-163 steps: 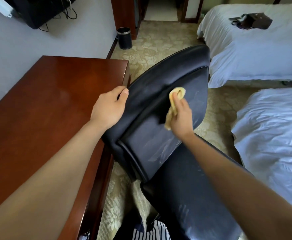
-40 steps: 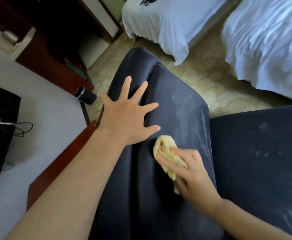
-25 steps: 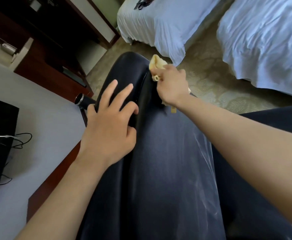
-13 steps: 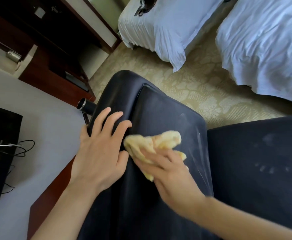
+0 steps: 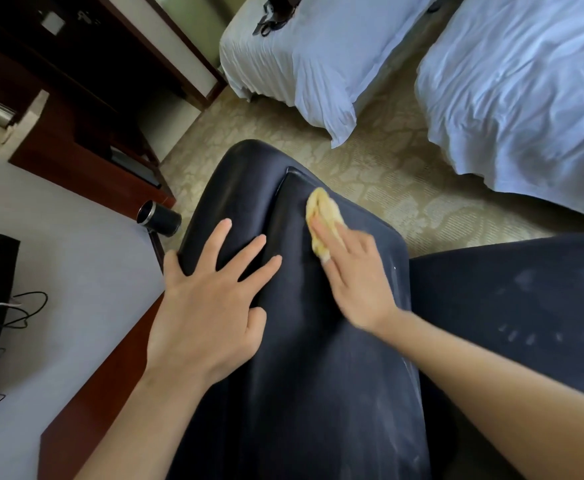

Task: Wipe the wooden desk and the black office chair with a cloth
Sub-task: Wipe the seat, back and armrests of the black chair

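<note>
The left hand (image 5: 211,306) lies flat and open on the back of the black office chair (image 5: 294,375), fingers spread across the padded leather near its upper left edge, gripping nothing. The right hand (image 5: 356,278) presses a crumpled yellow cloth (image 5: 321,216) against the chair back near the top of the raised centre panel; its fingers lie extended over the cloth, pinning it to the leather rather than closing round it, and the hand is a little blurred. The two hands sit near each other on the chair back, apart and not touching. Pale streaks and smudges show on the leather at the right edge of the back and on the chair's other dark panel (image 5: 512,306) to the right. A strip of the wooden surface (image 5: 110,368) runs along the chair's left side, just beside it, against a grey wall (image 5: 69,271). A black waste bin (image 5: 159,214) with a shiny rim stands on the patterned carpet (image 5: 370,174) beyond the surface's end. Two beds (image 5: 318,64) with white covers fill the upper right, and a dark bag (image 5: 276,15) rests on the farther one. No brand, label or writing is legible anywhere.
</note>
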`<state>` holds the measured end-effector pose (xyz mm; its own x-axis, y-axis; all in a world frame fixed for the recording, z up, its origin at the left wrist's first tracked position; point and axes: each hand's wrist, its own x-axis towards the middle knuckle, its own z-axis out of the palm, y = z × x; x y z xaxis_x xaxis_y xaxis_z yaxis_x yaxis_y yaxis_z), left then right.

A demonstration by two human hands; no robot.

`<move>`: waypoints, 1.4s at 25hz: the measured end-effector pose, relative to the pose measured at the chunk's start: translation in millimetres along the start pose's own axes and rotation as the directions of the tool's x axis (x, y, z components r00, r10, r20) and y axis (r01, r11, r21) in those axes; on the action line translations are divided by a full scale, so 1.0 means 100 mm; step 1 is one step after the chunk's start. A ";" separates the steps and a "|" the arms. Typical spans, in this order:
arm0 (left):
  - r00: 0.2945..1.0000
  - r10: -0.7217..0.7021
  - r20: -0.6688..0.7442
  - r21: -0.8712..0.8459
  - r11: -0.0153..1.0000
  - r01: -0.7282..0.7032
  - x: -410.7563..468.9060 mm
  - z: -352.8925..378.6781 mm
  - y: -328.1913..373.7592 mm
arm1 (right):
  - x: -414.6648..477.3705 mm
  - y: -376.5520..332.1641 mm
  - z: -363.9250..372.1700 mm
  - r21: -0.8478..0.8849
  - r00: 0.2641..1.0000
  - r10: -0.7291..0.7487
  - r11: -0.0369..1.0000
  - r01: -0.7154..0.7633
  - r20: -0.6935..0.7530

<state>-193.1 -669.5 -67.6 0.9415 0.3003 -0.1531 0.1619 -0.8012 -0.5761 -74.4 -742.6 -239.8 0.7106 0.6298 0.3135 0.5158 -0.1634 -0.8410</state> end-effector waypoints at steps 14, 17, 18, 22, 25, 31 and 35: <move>0.999 -0.010 -0.041 0.020 1.000 0.011 0.03 0.07 -0.01 | -0.87 -0.25 0.07 0.173 0.999 -0.054 0.983 0.053 0.002; 0.998 0.008 -0.067 0.030 1.000 -0.006 0.04 0.08 -0.01 | -1.60 -0.06 0.08 0.180 0.993 -0.082 0.981 0.066 0.085; 0.997 0.014 -0.075 0.029 0.999 -0.012 0.04 0.09 0.00 | -1.71 0.02 0.06 0.176 0.989 -0.098 0.981 0.077 0.112; 0.996 0.008 -0.092 0.032 0.999 -0.005 0.03 0.11 0.01 | -1.39 0.21 0.02 0.157 0.984 -0.148 0.979 0.132 0.097; 0.995 0.015 -0.103 0.031 0.999 -0.012 0.03 0.12 0.00 | -0.83 0.31 0.06 0.112 0.999 -0.044 0.993 0.044 -0.005; 0.992 0.018 -0.122 0.013 1.000 -0.017 0.03 0.13 0.00 | 0.21 0.61 0.01 0.037 0.955 0.296 0.955 -0.295 -0.016; 0.991 0.021 -0.130 0.009 1.000 -0.020 0.04 0.14 -0.02 | 0.34 0.62 0.00 0.155 0.873 0.487 0.861 -0.485 0.026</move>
<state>-193.4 -659.2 -78.4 0.9752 0.2132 -0.0594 0.1401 -0.8026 -0.5799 -17.9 -731.5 -281.1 0.8595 0.4895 -0.1475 0.0252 -0.3287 -0.9441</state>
